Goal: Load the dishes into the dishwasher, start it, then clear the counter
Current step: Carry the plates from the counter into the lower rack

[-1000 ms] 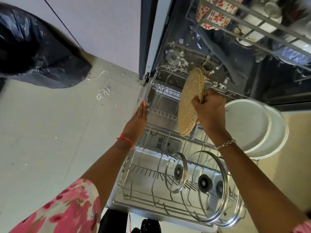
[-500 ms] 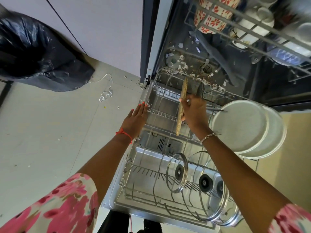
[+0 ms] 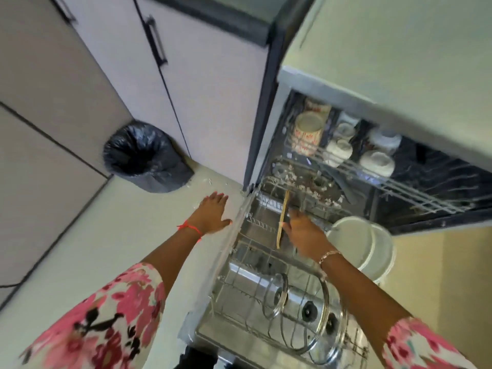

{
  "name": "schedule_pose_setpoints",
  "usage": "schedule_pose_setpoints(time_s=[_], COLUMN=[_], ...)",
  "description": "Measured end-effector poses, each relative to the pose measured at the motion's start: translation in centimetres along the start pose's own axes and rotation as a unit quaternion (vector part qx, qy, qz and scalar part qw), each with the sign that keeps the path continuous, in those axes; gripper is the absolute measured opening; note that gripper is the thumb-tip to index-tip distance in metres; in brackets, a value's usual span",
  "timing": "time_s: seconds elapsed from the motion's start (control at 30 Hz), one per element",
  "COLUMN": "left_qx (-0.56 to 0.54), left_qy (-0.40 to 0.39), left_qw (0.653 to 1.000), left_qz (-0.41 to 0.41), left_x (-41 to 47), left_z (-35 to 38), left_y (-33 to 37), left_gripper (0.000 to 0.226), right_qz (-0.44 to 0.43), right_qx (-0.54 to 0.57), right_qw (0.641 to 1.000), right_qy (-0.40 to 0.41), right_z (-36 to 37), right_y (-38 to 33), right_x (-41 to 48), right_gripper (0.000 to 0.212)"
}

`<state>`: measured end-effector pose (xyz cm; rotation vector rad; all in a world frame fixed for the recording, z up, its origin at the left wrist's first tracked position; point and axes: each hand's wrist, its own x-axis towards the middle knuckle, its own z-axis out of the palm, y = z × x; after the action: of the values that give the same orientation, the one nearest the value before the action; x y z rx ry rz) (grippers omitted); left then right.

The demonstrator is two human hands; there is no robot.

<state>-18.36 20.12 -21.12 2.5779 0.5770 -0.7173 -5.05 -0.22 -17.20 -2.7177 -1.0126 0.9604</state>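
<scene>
A black-bagged bin (image 3: pixel 143 158) stands on the floor at ten o'clock of the view. At its four o'clock the left hand (image 3: pixel 211 215) lies flat over the floor, fingers (image 3: pixel 217 198) straight and spread, holding nothing, its thumb just beside the left rim of the lower rack (image 3: pixel 259 227). In the rack's far half a round mat (image 3: pixel 282 219) stands on edge, nearly upright. The right hand (image 3: pixel 303 230) is just at the mat's four o'clock, blurred; its thumb is at the mat, but whether its fingers grip it I cannot tell. Two glass lids (image 3: pixel 308 312) stand in the rack at six o'clock of that hand, and two white plates (image 3: pixel 354 241) at three o'clock. Cups (image 3: pixel 308 134) fill the upper rack (image 3: pixel 399 190) at one o'clock.
</scene>
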Motion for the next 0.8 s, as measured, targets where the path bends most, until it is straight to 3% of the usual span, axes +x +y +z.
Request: schedule_pose_setpoints(time_s=[0.13,0.27,0.43,0.8], left_qx=[-0.095,-0.143,-0.109,-0.099], left_qy=[0.078,0.131,0.182,0.277], left_qw=[0.992,0.979,0.970,0.950], left_qz=[-0.026,-0.071,-0.122,-0.106], left_x=[-9.2,-17.0,-21.6,-26.6], left_z=[-6.8,-11.7,-16.4,-27.3], left_y=[0.4,-1.4,-7.4,-28.7], left_gripper=[0.070,0.064,0.063,0.065], right_qz=[-0.030,-0.132,-0.257,-0.205], right_qx=[0.154,-0.005,-0.174,-0.150], right_qw=[0.988,0.991,0.943,0.953], right_qy=[0.004,0.035,0.121,0.163], right_z=[-6.8,-11.0,-12.9,-14.0], right_y=[-6.5,-13.8,-23.3,-42.0], right_x=[-4.5,-8.2,-8.9,-3.1], right_gripper=[0.039,0.043,0.048,0.063])
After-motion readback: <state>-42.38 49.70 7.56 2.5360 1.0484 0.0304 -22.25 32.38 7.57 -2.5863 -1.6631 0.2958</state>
